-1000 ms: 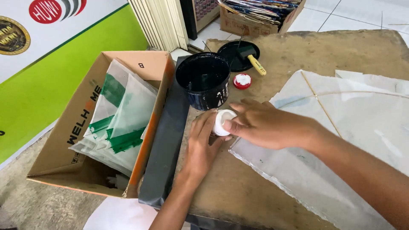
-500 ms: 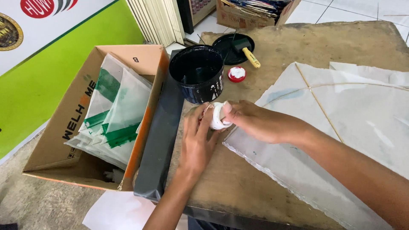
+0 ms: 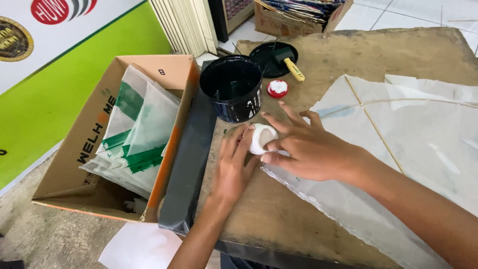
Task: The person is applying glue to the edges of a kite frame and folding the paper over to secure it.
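Head view: worn wooden table (image 3: 398, 50), tiled floor (image 3: 378, 12).

There is one view only, from a camera on the person's head. It looks steeply down and forward over a worn brown wooden table (image 3: 308, 50), from close range, so the left hand (image 3: 231, 167) and the right hand (image 3: 308, 147) fill the middle of the frame. The forearms enter from the bottom edge and the lower right corner. On the left the view reaches past the table edge to an open brown cardboard box (image 3: 89, 149) on the floor. At the top it reaches a white tiled floor (image 3: 388, 15).
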